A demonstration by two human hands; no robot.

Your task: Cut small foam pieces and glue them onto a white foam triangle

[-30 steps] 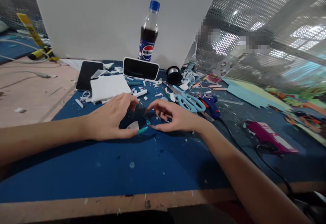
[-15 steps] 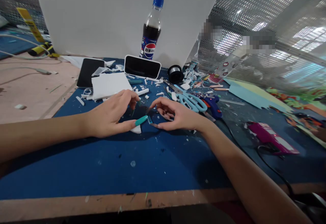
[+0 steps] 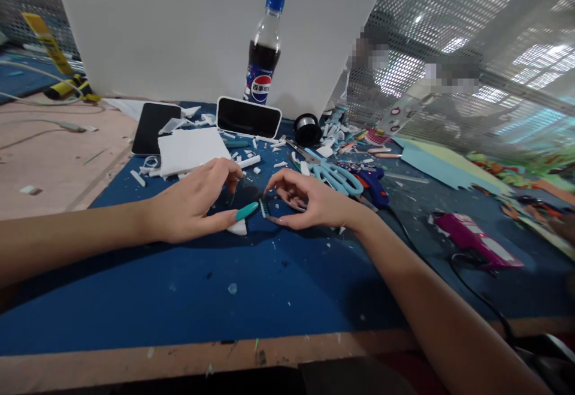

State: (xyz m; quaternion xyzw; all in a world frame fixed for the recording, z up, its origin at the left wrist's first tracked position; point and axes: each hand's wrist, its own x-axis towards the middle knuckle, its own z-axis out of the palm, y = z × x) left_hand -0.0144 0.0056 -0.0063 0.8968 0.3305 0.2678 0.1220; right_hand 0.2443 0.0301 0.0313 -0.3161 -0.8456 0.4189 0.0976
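Note:
Between the thumb and index finger of my right hand (image 3: 305,203) is a small light-blue piece with dark ridges (image 3: 264,207), held just above the blue mat (image 3: 188,299). My left hand (image 3: 193,203) is beside it on the left, its thumb and fingers apart. A long teal nail-shaped piece (image 3: 247,211) sits on the left thumb's tip and points at the ridged piece; I see a narrow gap between them. Below that thumb a white scrap (image 3: 241,227) lies on the mat. My right hand's other fingers are curled, and whether they hold anything is hidden.
Behind my hands are a white block (image 3: 193,149), a phone (image 3: 248,118), a cola bottle (image 3: 262,59) and a black spool (image 3: 308,130). Blue-handled scissors (image 3: 336,178), a glue gun (image 3: 374,188) and a magenta device (image 3: 476,240) lie to the right, with cables. White scraps are scattered about.
The ridged piece has turned a little between my right fingertips and shows more of its pale edge. The teal tip now stands slightly further left of it. The whole view has shifted slightly.

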